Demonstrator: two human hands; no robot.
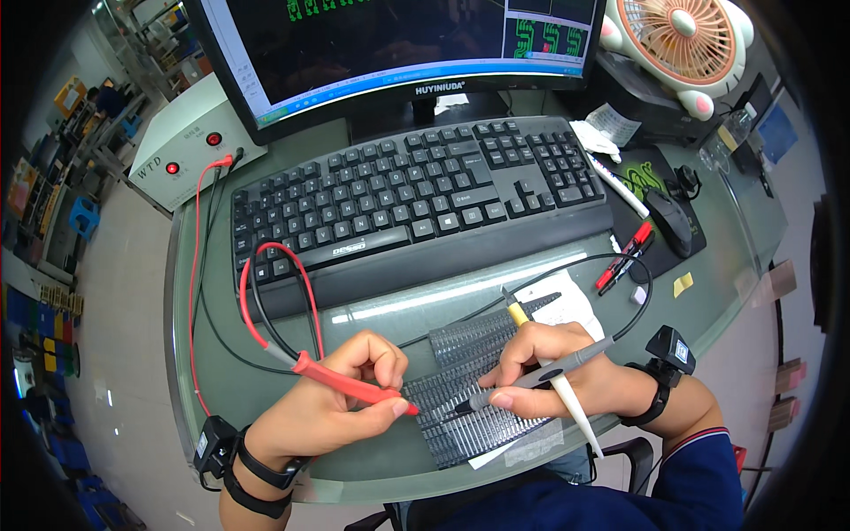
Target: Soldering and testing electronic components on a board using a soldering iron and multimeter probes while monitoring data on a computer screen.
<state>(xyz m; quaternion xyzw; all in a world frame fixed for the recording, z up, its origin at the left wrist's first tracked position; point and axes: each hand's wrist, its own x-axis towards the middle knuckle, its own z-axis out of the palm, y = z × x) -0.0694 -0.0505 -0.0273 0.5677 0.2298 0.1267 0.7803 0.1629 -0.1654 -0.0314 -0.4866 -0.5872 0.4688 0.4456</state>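
Observation:
My left hand [323, 416] is closed round a red test probe [341, 379], whose tip points down at a grey panel of thin ribbed strips [447, 434]. In my right hand [580, 376] are a grey test probe [580, 356] with a black front end and a slim tool with a white handle [575, 414]. The tool's yellow collar and pointed metal end stick out above my fingers. Both probe tips are close together over the panel; whether they touch it, I cannot tell. A second ribbed panel [452, 343] lies just beyond, partly behind my right hand.
A black keyboard [381, 199] spans the desk before a monitor [398, 53]. At left is a white box [190, 146] with leads plugged in. Markers [627, 257], a mouse [668, 221] and a fan [682, 40] are at right. Probe cables loop over the desk.

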